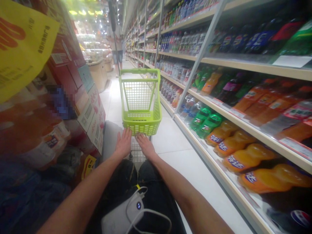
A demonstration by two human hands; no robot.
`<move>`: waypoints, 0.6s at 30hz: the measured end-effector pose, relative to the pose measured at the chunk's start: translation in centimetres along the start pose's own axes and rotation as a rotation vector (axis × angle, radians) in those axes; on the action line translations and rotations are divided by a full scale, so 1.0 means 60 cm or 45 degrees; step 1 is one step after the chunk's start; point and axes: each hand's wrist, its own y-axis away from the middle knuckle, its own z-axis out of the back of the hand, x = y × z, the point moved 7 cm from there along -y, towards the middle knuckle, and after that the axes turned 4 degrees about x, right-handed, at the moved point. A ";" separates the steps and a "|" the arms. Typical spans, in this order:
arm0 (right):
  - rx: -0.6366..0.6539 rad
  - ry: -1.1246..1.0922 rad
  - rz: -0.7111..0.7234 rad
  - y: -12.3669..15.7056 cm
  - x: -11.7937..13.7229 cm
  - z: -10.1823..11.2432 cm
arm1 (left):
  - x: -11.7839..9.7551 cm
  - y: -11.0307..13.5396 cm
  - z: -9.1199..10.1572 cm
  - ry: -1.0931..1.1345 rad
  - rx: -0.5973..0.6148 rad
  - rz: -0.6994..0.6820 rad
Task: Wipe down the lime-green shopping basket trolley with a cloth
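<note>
A lime-green plastic shopping cart (141,125) stands in front of me in the aisle, with a grid panel inside it and a bar across its far top. My left hand (124,143) reaches forward to its near lower edge, fingers stretched out against the plastic. Beside it, my right hand (145,146) touches the same edge, its fingers extended and slightly bent. Neither hand visibly wraps round anything. On my lap lies a white power bank (124,214) with a lit round display and a white cable (156,213).
Shelves (243,66) of drink bottles line the right side, with orange soda bottles (248,157) at the bottom. Stacked cartons (91,118) and a yellow sign (21,45) stand close on the left. A person (117,39) stands farther up the tiled aisle (170,139).
</note>
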 end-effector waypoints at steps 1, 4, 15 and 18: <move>-0.033 -0.005 0.008 0.006 -0.002 0.011 | -0.003 0.000 0.000 0.001 -0.005 -0.008; -0.198 -0.023 0.013 0.007 -0.012 0.068 | -0.010 -0.003 0.007 0.015 -0.041 -0.023; -0.084 0.031 -0.045 0.009 -0.054 0.031 | -0.066 -0.019 0.027 -0.014 -0.115 -0.193; -0.057 0.059 -0.034 0.034 -0.056 0.025 | -0.084 -0.016 0.015 -0.019 -0.096 -0.247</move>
